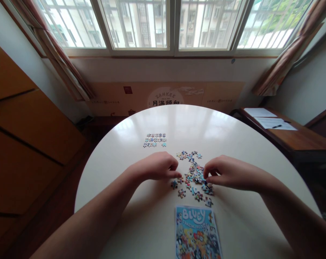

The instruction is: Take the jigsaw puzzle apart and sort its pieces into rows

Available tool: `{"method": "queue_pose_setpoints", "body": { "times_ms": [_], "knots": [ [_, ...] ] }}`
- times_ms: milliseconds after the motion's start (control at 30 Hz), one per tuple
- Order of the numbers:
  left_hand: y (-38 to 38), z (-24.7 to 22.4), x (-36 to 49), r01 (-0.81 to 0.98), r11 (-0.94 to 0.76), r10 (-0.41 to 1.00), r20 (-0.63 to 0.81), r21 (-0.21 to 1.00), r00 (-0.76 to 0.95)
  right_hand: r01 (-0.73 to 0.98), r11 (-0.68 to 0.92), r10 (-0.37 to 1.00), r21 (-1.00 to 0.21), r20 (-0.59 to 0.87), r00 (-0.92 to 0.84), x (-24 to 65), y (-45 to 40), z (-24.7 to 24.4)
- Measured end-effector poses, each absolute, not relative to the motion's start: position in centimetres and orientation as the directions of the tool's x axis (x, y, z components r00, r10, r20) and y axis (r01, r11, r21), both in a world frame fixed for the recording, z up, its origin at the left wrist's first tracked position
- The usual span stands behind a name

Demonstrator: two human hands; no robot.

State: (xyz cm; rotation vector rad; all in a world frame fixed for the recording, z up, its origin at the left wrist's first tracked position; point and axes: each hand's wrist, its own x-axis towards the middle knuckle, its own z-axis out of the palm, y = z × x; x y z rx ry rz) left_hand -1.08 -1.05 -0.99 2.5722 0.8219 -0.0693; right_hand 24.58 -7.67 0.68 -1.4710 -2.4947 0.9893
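A heap of loose jigsaw puzzle pieces [195, 173] lies on the white round table [120, 158], between my two hands. My left hand [161, 166] is at the heap's left side, fingers curled in, thumb tip close to a few separate pieces [181, 193]. Whatever its fingers may hold is hidden. On the right edge of the heap, my right hand [225, 172] pinches with thumb and index finger at a small dark blue jigsaw puzzle piece [205, 182]. Farther back on the left, several pieces [155, 140] are laid out in short rows.
A printed picture sheet with "Bluey" lettering [197, 232] lies near the table's front. To the right stands a wooden desk [311, 135] with papers [273, 123] and a pen. A wooden cabinet [25, 144] is at the left. Windows [141, 25] line the back wall.
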Motion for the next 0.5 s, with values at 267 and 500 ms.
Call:
{"method": "queue_pose_setpoints", "body": {
  "times_ms": [267, 500],
  "knots": [
    [-1.3, -2.4, -0.1, 0.390, -0.809, 0.468, 0.081, 0.439, 0.880, 0.677, 0.453, 0.810, -0.579, -0.049, -0.584, 23.3, -7.8, -0.2],
    [-1.6, -3.0, 0.6, 0.395, -0.813, 0.474, 0.091, 0.429, 0.876, 0.626, 0.521, 0.747, -0.580, -0.045, -0.663, 22.7, -7.9, -0.7]
  ]
}}
